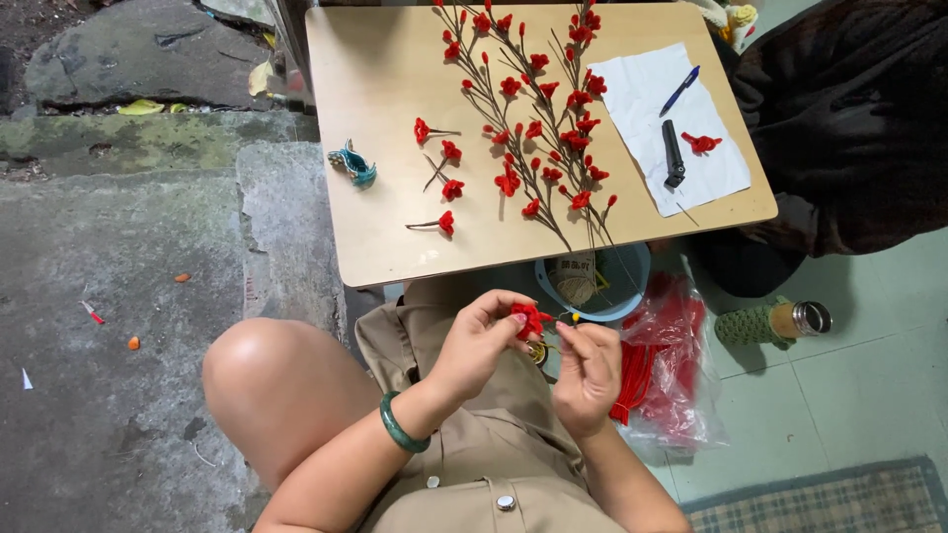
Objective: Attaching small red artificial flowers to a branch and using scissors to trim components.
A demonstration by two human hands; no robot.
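Note:
My left hand (477, 342) pinches a small red fabric flower (529, 319) above my lap. Close beside it on the right, my right hand (587, 373) has its fingers closed on a thin stem or wire at the flower's base; the stem is mostly hidden. A green bangle (400, 426) sits on my left wrist. On the low wooden table (385, 69) in front lie long branches of red flowers (538, 109) and several loose single red flowers (446, 188).
A white sheet (642, 94) on the table's right carries a blue pen (679, 90), a black tool (672, 153) and one red flower (702, 142). A teal clip (354, 164) lies near the left edge. Below the table are a blue bowl (632, 286) with twine, a red plastic bag (667, 365) and a steel bottle (775, 322).

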